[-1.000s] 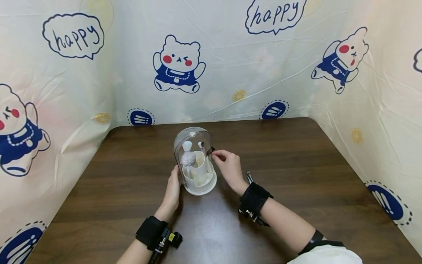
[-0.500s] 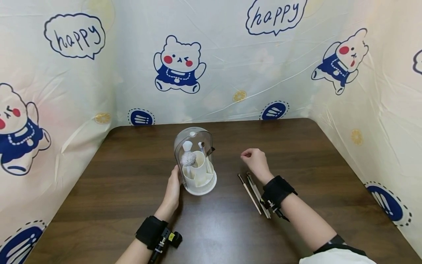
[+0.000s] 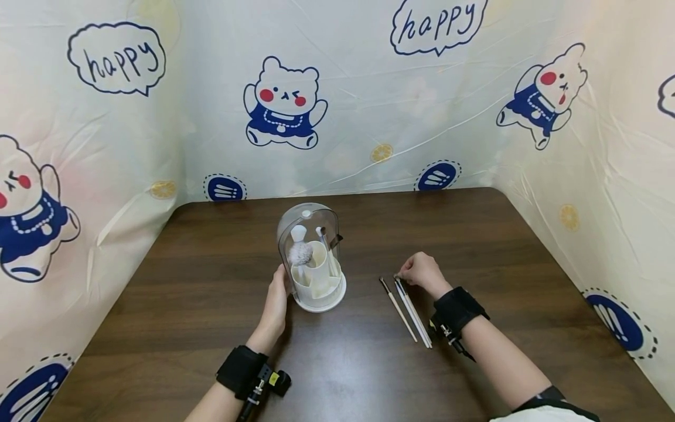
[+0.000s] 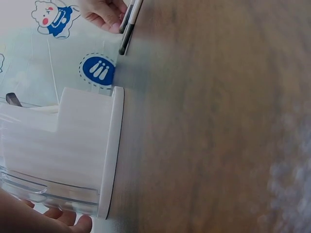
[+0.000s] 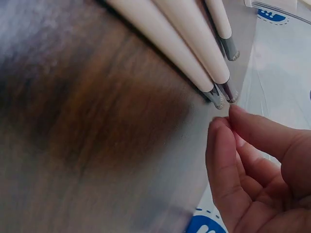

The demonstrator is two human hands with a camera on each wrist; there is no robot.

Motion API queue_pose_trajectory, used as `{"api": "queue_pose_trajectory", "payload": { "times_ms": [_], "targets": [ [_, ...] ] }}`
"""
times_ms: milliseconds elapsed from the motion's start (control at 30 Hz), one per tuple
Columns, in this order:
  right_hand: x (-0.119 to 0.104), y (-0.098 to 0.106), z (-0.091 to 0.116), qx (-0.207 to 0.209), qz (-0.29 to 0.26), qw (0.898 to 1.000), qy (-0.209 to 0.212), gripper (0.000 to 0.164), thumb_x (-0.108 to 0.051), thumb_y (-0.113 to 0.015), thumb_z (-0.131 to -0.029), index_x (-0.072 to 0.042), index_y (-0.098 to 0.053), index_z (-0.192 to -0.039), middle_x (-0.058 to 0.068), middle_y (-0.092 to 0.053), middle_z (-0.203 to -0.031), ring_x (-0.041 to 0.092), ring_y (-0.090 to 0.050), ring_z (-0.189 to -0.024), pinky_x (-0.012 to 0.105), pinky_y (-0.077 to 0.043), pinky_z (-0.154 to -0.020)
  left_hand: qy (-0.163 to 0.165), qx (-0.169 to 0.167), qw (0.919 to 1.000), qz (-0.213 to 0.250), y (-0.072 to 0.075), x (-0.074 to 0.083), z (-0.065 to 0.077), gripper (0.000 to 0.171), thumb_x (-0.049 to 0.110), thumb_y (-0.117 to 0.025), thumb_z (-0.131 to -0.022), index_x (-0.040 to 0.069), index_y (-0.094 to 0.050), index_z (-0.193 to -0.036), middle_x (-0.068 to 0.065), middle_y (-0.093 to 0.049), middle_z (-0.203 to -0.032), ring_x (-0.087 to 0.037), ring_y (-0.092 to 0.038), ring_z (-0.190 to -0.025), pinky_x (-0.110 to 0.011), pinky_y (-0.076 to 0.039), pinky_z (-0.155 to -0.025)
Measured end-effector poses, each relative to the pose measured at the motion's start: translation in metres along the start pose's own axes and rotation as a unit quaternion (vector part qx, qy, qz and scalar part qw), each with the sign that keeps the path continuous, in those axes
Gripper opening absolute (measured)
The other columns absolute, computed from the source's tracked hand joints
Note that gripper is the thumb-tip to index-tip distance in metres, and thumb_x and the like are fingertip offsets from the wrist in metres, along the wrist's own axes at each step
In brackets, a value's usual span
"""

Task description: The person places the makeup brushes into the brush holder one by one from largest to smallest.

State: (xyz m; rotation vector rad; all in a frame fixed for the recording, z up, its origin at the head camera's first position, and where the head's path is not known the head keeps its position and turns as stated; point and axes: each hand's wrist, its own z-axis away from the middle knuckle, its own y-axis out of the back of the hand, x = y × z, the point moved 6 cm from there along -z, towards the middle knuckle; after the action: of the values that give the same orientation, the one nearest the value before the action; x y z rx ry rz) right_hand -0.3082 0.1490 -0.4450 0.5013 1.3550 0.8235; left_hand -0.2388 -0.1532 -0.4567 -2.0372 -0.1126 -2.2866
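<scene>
A makeup brush holder [image 3: 318,300] with a white base and clear domed cover stands upright mid-table. Inside are a fluffy grey-white brush [image 3: 300,253] and slimmer brushes [image 3: 332,262]. My left hand [image 3: 275,302] rests against the holder's left side; in the left wrist view its fingers [image 4: 83,224] reach along the cover. To the right, three slim makeup brushes [image 3: 399,310] lie on the table, two close together. My right hand [image 3: 425,273] is at their dark heads, thumb and index close together. In the right wrist view the thumb [image 5: 262,131] reaches a brush head [image 5: 232,93], with no brush visibly gripped.
The brown wooden table [image 3: 211,281] ends at a printed cloth [image 3: 358,105] that hangs behind and at both sides. A dark tab [image 3: 336,240] sticks out on the right of the holder's cover. Both wrists wear black straps with cameras.
My right hand has left the holder's right side, moved right, then lowered to the heads of the brushes on the table. The left hand and the holder have stayed in place.
</scene>
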Motion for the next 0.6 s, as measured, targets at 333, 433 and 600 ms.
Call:
{"api": "queue_pose_trajectory", "payload": {
  "times_ms": [333, 433, 600],
  "targets": [
    [0.0029, -0.0069, 0.0023, -0.025, 0.028, 0.999, -0.018, 0.018, -0.017, -0.07, -0.085, -0.002, -0.074, -0.076, 0.007, -0.069, -0.066, 0.012, -0.06, -0.055, 0.025, -0.049, -0.063, 0.002, -0.002, 1.0, 0.0, -0.0003, 0.0, 0.0023, 0.063, 0.042, -0.014, -0.104, 0.002, -0.013, -0.153, -0.015, -0.009, -0.161, -0.031, -0.011, -0.149, -0.047, -0.011, -0.123],
    [0.0012, -0.0073, 0.0031, -0.014, 0.035, 0.999, -0.005, 0.02, -0.016, -0.07, -0.085, -0.001, -0.072, -0.072, 0.007, -0.067, -0.059, 0.013, -0.059, -0.053, 0.026, -0.049, -0.063, 0.003, -0.004, 1.0, 0.001, -0.0004, -0.0002, 0.002, 0.063, 0.042, -0.014, -0.104, 0.002, -0.011, -0.153, -0.015, -0.008, -0.161, -0.031, -0.01, -0.149, -0.047, -0.011, -0.124],
    [-0.002, -0.0075, 0.0035, 0.0, 0.051, 0.999, 0.004, 0.028, -0.015, -0.068, -0.085, -0.002, -0.066, -0.06, 0.002, -0.058, -0.05, 0.012, -0.054, -0.049, 0.023, -0.043, -0.058, 0.003, -0.003, 1.0, -0.001, 0.0, 0.0, 0.0018, 0.063, 0.042, -0.014, -0.104, 0.002, -0.01, -0.153, -0.016, -0.007, -0.161, -0.032, -0.009, -0.149, -0.047, -0.011, -0.123]
  ]
}}
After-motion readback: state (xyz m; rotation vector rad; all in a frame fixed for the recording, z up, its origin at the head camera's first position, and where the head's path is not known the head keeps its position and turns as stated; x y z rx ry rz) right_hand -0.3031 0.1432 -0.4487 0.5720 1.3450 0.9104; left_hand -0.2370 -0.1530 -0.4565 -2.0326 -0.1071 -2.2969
